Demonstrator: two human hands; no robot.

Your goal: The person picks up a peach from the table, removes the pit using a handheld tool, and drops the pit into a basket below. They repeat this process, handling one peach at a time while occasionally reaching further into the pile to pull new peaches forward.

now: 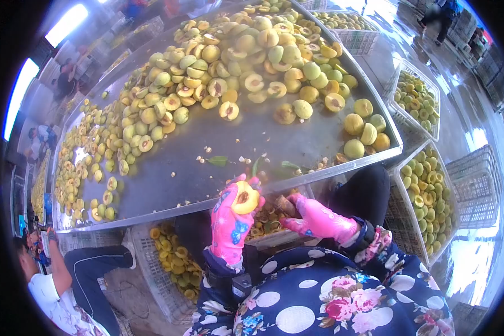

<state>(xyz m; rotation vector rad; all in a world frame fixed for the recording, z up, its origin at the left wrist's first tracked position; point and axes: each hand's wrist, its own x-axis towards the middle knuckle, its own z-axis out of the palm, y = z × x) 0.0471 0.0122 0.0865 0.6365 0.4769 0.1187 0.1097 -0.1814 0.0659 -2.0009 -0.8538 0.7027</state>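
My left hand (229, 224), in a pink glove with a blue butterfly print, holds a peach half (245, 198) with its cut yellow face and brown pit hollow turned up. It is just off the near edge of the metal table (207, 182). To its right, my right hand (319, 219), also pink-gloved, is closed round a brown wooden-looking handle (286, 206); the tool's working end cannot be made out. Below and between the hands stands a crate (274, 239) with cut scraps inside. Loose pits (245, 161) and green leaves (218, 161) lie on the table by my hands.
Whole and halved peaches (229, 73) heap across the table's far side. Crates of peaches stand at the right (428, 196), farther back (417, 101), and at my lower left (176, 260). A seated person (67, 280) is at the left. The floor (459, 84) at right looks wet.
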